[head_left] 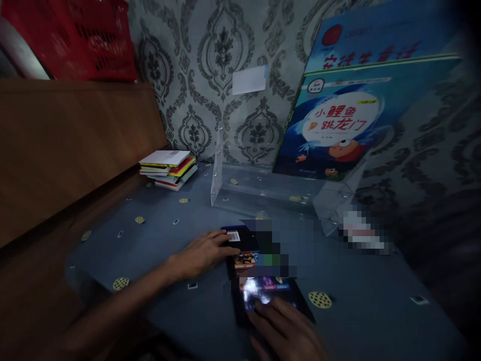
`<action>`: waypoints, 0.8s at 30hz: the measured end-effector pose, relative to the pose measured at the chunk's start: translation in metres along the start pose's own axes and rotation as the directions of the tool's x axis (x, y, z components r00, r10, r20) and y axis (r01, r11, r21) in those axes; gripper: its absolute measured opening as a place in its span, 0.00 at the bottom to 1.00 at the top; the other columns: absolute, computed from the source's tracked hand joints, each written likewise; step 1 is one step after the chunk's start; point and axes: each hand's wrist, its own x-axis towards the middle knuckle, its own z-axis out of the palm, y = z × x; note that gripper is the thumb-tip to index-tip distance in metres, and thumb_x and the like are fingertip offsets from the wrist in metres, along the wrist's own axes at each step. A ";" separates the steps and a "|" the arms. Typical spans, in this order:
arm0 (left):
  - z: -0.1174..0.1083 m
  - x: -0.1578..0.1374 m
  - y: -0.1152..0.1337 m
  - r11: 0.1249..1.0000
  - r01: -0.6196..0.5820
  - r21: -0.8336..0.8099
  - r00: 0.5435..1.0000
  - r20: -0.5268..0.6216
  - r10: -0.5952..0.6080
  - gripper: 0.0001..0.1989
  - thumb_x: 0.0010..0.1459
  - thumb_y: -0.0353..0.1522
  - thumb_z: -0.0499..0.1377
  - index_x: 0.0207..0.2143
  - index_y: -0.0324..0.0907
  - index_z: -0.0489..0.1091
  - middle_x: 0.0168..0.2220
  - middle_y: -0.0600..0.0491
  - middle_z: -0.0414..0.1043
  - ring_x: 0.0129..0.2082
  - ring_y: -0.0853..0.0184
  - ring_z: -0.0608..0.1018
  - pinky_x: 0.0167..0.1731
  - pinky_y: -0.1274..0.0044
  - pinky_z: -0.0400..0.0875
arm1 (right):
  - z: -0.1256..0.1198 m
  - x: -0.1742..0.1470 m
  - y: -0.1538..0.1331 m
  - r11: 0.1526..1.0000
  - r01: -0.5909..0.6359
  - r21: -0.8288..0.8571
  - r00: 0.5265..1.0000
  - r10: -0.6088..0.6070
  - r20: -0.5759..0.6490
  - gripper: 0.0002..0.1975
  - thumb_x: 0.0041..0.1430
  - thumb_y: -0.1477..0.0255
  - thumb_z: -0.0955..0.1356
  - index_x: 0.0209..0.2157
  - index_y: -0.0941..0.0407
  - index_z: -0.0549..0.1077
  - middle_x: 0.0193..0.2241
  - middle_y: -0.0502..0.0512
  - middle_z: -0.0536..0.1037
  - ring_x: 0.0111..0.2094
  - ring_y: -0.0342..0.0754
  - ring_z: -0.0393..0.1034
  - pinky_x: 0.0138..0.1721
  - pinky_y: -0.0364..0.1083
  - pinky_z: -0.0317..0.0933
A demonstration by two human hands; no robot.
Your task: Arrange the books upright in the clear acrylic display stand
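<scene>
A dark, glossy book (244, 296) lies on the blue-grey patterned table, with a white barcode label near its far end and colourful pictures across its cover. Part of it is pixelated. My left hand (205, 253) reaches in from the left, its outstretched fingers resting on the book's far left edge. On the near end of the cover lies my right hand (285, 328), fingers extended and slightly blurred. Light glares off the cover just beyond the right fingertips.
Behind the book stands a clear acrylic rack (263, 200), with picture books (334, 120) upright at its right side. A stack of books (171, 168) sits at the back left, beside a wooden cabinet (75, 140) carrying a red basket (101, 45). A pixelated whitish item (363, 233) lies right.
</scene>
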 end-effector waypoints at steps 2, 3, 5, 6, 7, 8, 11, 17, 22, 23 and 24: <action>0.000 0.002 0.007 0.999 0.024 -0.021 1.000 -0.012 -0.024 0.22 0.70 0.29 0.53 0.63 0.51 0.66 0.66 0.46 0.65 0.68 0.54 0.65 0.63 0.61 0.67 | -0.001 0.017 0.009 0.992 -0.071 0.100 0.996 0.066 0.057 0.12 0.64 0.74 0.66 0.44 0.51 0.80 0.38 0.54 0.86 0.40 0.53 0.82 0.41 0.49 0.77; 0.000 0.003 0.011 0.999 0.032 -0.020 0.999 -0.012 -0.033 0.21 0.69 0.29 0.53 0.63 0.49 0.67 0.65 0.45 0.66 0.68 0.53 0.66 0.63 0.60 0.66 | 0.000 0.026 0.016 0.985 -0.105 0.136 0.992 0.095 0.078 0.14 0.65 0.74 0.65 0.47 0.52 0.79 0.40 0.56 0.86 0.42 0.53 0.82 0.43 0.49 0.77; 0.002 0.004 0.018 0.999 0.050 -0.014 0.999 -0.007 -0.050 0.20 0.68 0.30 0.54 0.61 0.46 0.68 0.64 0.43 0.67 0.67 0.50 0.67 0.62 0.57 0.67 | 0.008 0.043 0.035 0.969 -0.163 0.188 0.986 0.151 0.077 0.17 0.69 0.73 0.62 0.53 0.54 0.77 0.48 0.60 0.83 0.47 0.52 0.80 0.47 0.51 0.77; 0.003 0.005 0.021 0.998 0.062 -0.014 0.998 -0.013 -0.063 0.19 0.68 0.30 0.54 0.60 0.45 0.69 0.64 0.42 0.67 0.67 0.49 0.67 0.62 0.56 0.67 | 0.015 0.051 0.044 0.962 -0.190 0.195 0.981 0.179 0.075 0.19 0.70 0.71 0.61 0.57 0.55 0.74 0.51 0.62 0.82 0.51 0.53 0.79 0.51 0.54 0.76; 0.005 0.005 0.023 0.997 0.076 -0.017 0.997 -0.025 -0.076 0.17 0.69 0.32 0.54 0.59 0.44 0.69 0.64 0.42 0.66 0.67 0.49 0.67 0.62 0.55 0.67 | 0.023 0.058 0.053 0.960 -0.197 0.199 0.980 0.186 0.074 0.20 0.71 0.69 0.60 0.59 0.56 0.72 0.54 0.64 0.80 0.55 0.55 0.77 0.54 0.57 0.74; 0.007 0.005 0.025 0.996 0.091 -0.021 0.995 -0.043 -0.091 0.18 0.69 0.35 0.55 0.59 0.43 0.69 0.65 0.41 0.66 0.67 0.48 0.67 0.62 0.54 0.67 | 0.031 0.064 0.060 0.959 -0.196 0.205 0.979 0.179 0.096 0.22 0.72 0.67 0.58 0.62 0.57 0.70 0.58 0.65 0.77 0.59 0.56 0.73 0.57 0.59 0.71; 0.015 0.004 0.026 0.991 0.126 -0.037 0.987 -0.093 -0.129 0.25 0.68 0.42 0.57 0.62 0.39 0.64 0.66 0.37 0.64 0.69 0.48 0.64 0.64 0.55 0.65 | 0.051 0.078 0.075 0.960 -0.174 0.218 0.967 0.125 0.220 0.25 0.74 0.64 0.55 0.65 0.57 0.66 0.63 0.64 0.71 0.66 0.56 0.64 0.66 0.64 0.60; 0.021 0.002 0.025 0.992 0.122 -0.017 0.987 -0.100 -0.123 0.24 0.67 0.45 0.58 0.59 0.40 0.65 0.66 0.38 0.64 0.69 0.48 0.63 0.64 0.53 0.63 | 0.062 0.077 0.099 0.971 -0.219 0.096 0.939 0.183 0.290 0.29 0.73 0.57 0.56 0.66 0.58 0.65 0.65 0.64 0.68 0.68 0.57 0.60 0.68 0.66 0.53; 0.022 0.002 0.024 0.993 0.115 -0.002 0.988 -0.102 -0.114 0.24 0.68 0.45 0.57 0.58 0.40 0.64 0.64 0.38 0.66 0.69 0.47 0.63 0.63 0.52 0.64 | 0.063 0.061 0.119 0.954 -0.295 -0.061 0.922 0.301 0.242 0.30 0.71 0.56 0.57 0.64 0.58 0.68 0.66 0.65 0.67 0.68 0.59 0.61 0.66 0.64 0.58; 0.022 0.002 0.023 0.994 0.111 -0.003 0.989 -0.100 -0.111 0.24 0.68 0.45 0.57 0.58 0.40 0.64 0.64 0.38 0.66 0.69 0.47 0.63 0.63 0.52 0.64 | 0.062 0.059 0.121 0.949 -0.307 -0.077 0.919 0.317 0.236 0.30 0.71 0.56 0.57 0.64 0.58 0.68 0.66 0.64 0.67 0.68 0.59 0.61 0.65 0.64 0.59; 0.021 0.002 0.023 0.994 0.109 -0.005 0.989 -0.099 -0.109 0.24 0.68 0.45 0.56 0.59 0.40 0.64 0.64 0.38 0.66 0.69 0.48 0.63 0.63 0.52 0.64 | 0.061 0.057 0.123 0.946 -0.313 -0.088 0.917 0.325 0.231 0.30 0.71 0.55 0.57 0.64 0.57 0.68 0.66 0.64 0.67 0.67 0.59 0.62 0.65 0.63 0.59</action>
